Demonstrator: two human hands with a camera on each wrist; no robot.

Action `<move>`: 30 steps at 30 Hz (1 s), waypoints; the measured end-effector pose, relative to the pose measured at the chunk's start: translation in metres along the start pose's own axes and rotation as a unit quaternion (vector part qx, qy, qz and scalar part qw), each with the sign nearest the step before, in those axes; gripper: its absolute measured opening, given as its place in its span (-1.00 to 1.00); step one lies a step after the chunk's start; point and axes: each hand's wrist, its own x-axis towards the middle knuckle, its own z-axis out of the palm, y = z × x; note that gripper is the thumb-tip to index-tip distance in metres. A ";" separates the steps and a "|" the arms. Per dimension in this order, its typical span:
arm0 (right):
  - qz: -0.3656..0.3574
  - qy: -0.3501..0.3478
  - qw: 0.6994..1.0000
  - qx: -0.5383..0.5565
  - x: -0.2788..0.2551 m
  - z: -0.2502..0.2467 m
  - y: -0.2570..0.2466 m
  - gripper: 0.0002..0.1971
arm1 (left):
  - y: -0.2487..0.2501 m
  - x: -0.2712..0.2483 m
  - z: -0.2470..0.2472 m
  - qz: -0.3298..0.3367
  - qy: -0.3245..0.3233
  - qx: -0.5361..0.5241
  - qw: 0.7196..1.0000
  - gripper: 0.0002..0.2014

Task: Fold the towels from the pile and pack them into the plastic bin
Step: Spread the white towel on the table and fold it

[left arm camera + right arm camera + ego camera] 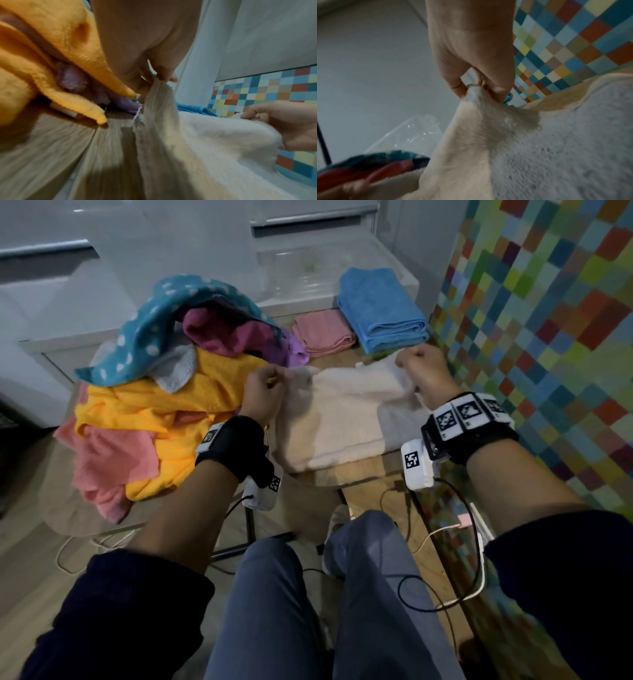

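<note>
A cream and grey towel (342, 416) lies spread on the wooden table (363, 474) in front of me. My left hand (263, 388) pinches its far left corner (159, 83). My right hand (421, 364) pinches its far right corner (474, 92). Both corners are lifted a little off the table. The pile of unfolded towels (154, 392), yellow, pink, magenta and teal with white dots, sits at the left. A folded blue towel (380, 306) and a folded pink towel (322, 332) lie at the back. The clear plastic bin (298, 275) stands behind them.
A wall of coloured mosaic tiles (548, 320) runs close along the right of the table. White cabinets (102, 268) stand behind. My knees (308, 594) and several cables (445, 559) are below the table's front edge.
</note>
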 end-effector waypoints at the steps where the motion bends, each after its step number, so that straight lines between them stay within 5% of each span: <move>1: 0.006 0.012 1.000 0.006 -0.002 -0.004 0.000 -0.71 | 0.003 -0.004 -0.001 0.000 -0.008 -0.019 1.000 -0.76; 4: 0.014 -0.002 1.000 -0.015 -0.006 -0.019 0.002 -0.77 | 0.011 -0.014 -0.006 -0.007 -0.008 -0.086 0.996 -0.80; 8: 0.088 -0.070 0.985 -0.127 -0.019 -0.036 0.008 -0.94 | 0.019 -0.035 -0.014 -0.044 -0.098 -0.115 0.987 -0.60; 12: 0.148 -0.054 0.973 -0.170 -0.027 -0.040 0.015 -0.74 | 0.012 -0.049 -0.015 -0.063 -0.148 -0.079 0.984 -0.46; 15: 0.099 0.027 0.994 -0.043 -0.021 -0.040 0.007 -0.74 | 0.015 -0.046 -0.011 -0.047 -0.071 -0.127 0.988 -0.53; 18: 0.013 0.077 0.996 -0.044 -0.010 -0.037 -0.001 -0.84 | 0.014 -0.032 -0.005 -0.035 0.007 -0.135 0.990 -0.67; 23: 0.040 0.033 0.987 -0.151 0.014 -0.019 0.026 -0.64 | -0.012 -0.015 0.012 -0.065 -0.007 -0.015 0.998 -0.65; 26: 0.041 0.013 0.984 -0.172 0.024 -0.013 0.037 -0.74 | -0.023 -0.011 0.015 -0.066 0.012 0.039 0.997 -0.71; 30: 0.014 0.013 0.991 -0.134 0.035 -0.010 0.032 -0.82 | -0.016 -0.005 0.014 -0.080 0.077 -0.022 0.994 -0.87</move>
